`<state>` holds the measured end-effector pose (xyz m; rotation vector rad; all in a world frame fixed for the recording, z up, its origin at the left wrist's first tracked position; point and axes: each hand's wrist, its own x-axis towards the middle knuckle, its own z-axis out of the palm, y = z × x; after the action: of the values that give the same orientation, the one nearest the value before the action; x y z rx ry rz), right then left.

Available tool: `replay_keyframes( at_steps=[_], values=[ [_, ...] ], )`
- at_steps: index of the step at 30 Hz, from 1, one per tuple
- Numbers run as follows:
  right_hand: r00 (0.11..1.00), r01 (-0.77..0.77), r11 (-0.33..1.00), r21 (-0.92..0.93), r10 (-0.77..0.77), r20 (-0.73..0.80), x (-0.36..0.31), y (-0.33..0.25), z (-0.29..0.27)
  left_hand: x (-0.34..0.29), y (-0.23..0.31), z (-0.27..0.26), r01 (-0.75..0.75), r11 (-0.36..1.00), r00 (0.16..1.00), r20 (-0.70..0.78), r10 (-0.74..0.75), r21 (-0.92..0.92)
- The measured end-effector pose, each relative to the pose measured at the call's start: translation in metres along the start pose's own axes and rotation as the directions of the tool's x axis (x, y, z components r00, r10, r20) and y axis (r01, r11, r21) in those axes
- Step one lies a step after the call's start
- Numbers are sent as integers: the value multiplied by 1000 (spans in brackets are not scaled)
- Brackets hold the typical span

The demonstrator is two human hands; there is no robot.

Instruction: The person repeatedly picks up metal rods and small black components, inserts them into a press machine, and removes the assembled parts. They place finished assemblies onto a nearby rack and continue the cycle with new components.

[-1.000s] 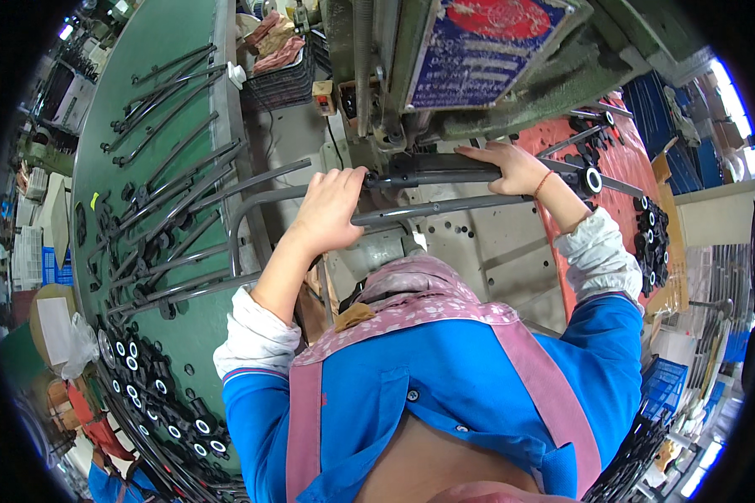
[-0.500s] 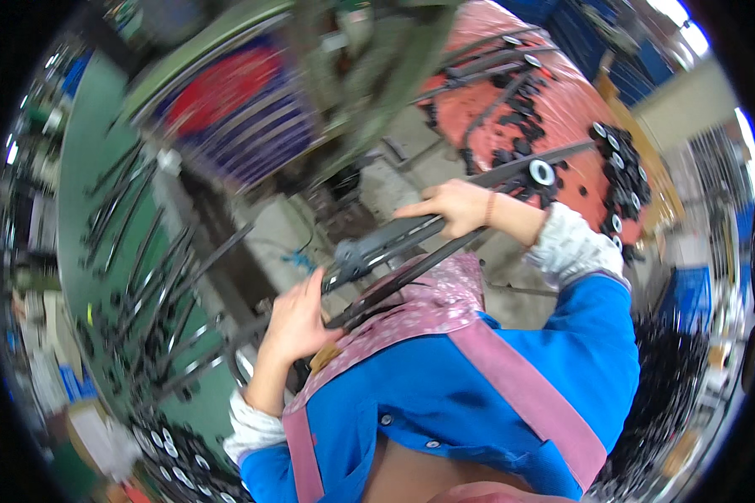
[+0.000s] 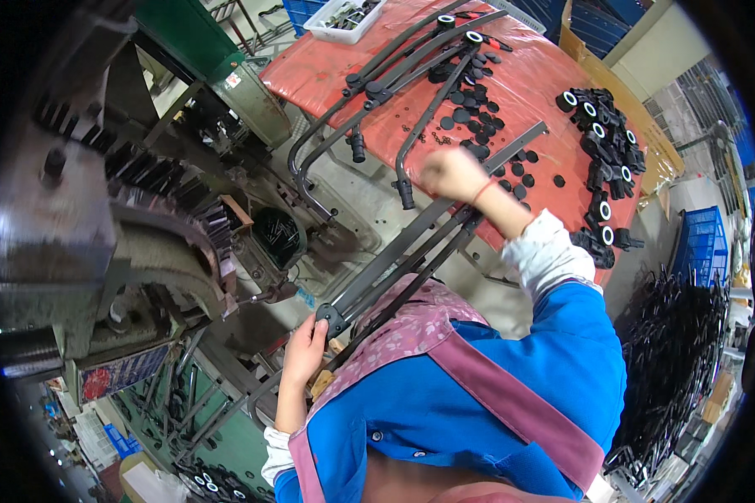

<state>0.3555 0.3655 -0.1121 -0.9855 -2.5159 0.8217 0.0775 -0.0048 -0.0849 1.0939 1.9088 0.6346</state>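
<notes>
Across my lap lies a black tubular metal frame [image 3: 394, 261], several long bars running side by side up to the right. My left hand [image 3: 304, 345] is closed around its lower end, thumb beside the round dark joint [image 3: 332, 317]. Over the near edge of the red-covered table, my right hand [image 3: 457, 176] is bent at the bars' upper part; motion smears its fingers, so I cannot tell whether it grips a bar. Close to that hand on the table are small black discs [image 3: 481, 126] and similar bent tube frames [image 3: 419, 59].
The red table [image 3: 344, 71] also bears a white bin [image 3: 344, 18] of small metal parts and a pile of black fittings with white rings [image 3: 600, 142]. A heavy machine [image 3: 101, 235] stands at my left. Lower left, a green surface [image 3: 243, 432] holds more tubes. A blue crate [image 3: 700, 243] is at the right.
My view has swung, bringing the red table and the machine more fully into sight. My right hand has moved up along the bars toward the table. The left hand stays on the frame.
</notes>
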Motion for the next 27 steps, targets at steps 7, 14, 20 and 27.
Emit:
replay_keyframes(
  at_steps=[7,14,20,27],
  values=[
    [855,-519,739,-429,443,-270,45,163,-16,-5,14,15,209,977,978,23,-208,-38],
    [841,-491,810,-321,345,-416,43,188,-11,-6,15,19,226,974,973,52,-226,-1],
    [651,-590,709,386,700,-292,36,197,-36,1,20,16,233,972,970,56,-235,34],
    [937,-249,814,525,340,-83,16,44,-43,4,16,12,127,990,992,-4,-127,56]
  ],
)
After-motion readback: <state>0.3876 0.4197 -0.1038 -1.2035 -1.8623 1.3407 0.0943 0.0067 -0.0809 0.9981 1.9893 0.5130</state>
